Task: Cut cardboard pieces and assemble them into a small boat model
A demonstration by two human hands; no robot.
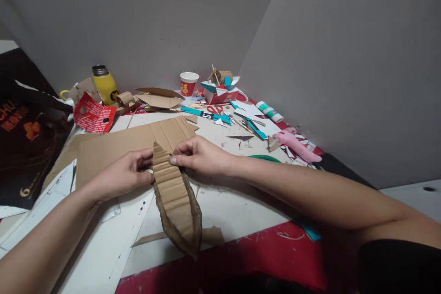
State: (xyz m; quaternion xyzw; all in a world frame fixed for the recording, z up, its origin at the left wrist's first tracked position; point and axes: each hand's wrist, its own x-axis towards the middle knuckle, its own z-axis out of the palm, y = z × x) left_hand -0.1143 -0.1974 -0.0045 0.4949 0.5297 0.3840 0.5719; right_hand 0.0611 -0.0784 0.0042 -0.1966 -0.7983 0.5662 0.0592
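A boat-shaped piece of corrugated cardboard (174,193), pointed at both ends, is held up above the white work surface. Its lower part has a raised rim around a ridged strip. My left hand (127,172) grips its left edge near the far tip, thumb and fingers closed on it. On the opposite edge, my right hand (200,155) pinches the cardboard between thumb and fingers. Beneath the near end lies a narrow cardboard strip (213,235). Beyond the hands rests a large flat cardboard sheet (113,147).
At the back stand a yellow bottle (105,86), a red-and-white paper cup (189,85) and a paper boat model (220,94). Red-handled scissors (215,109) lie among cut scraps. To the right are a white-and-green tube (269,111) and a pink cloth-like item (298,146); a dark bag (27,147) sits left.
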